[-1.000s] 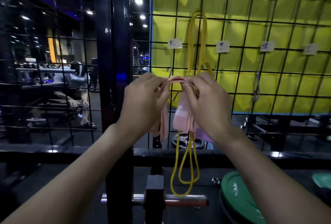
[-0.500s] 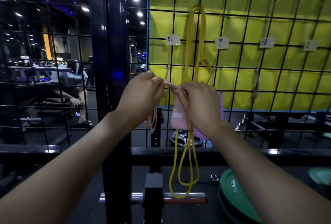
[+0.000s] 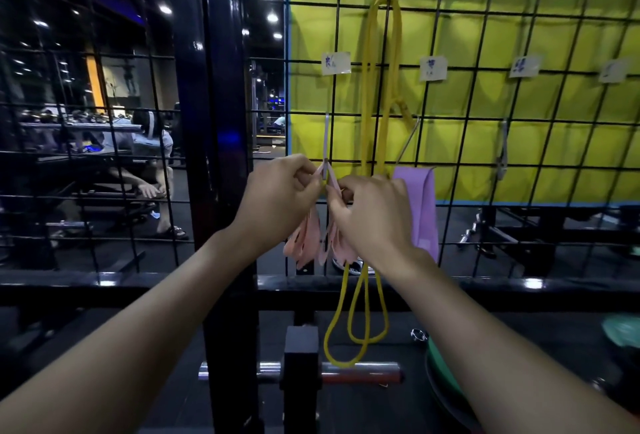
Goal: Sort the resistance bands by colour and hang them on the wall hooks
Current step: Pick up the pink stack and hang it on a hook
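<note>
Hanging over a hook (image 3: 325, 156) on the wire grid (image 3: 485, 142), the pink bands (image 3: 306, 236) were pinched at the top by both hands, left (image 3: 277, 201) and right (image 3: 372, 215). A yellow band (image 3: 381, 87) hung just beside them, a purple band (image 3: 420, 205) beyond, under paper labels (image 3: 335, 62).

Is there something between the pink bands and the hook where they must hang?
Nothing visible blocks them. Both the left hand and right hand pinch the pink bands right at the hook; the yellow band hangs to the right, apart.
</note>
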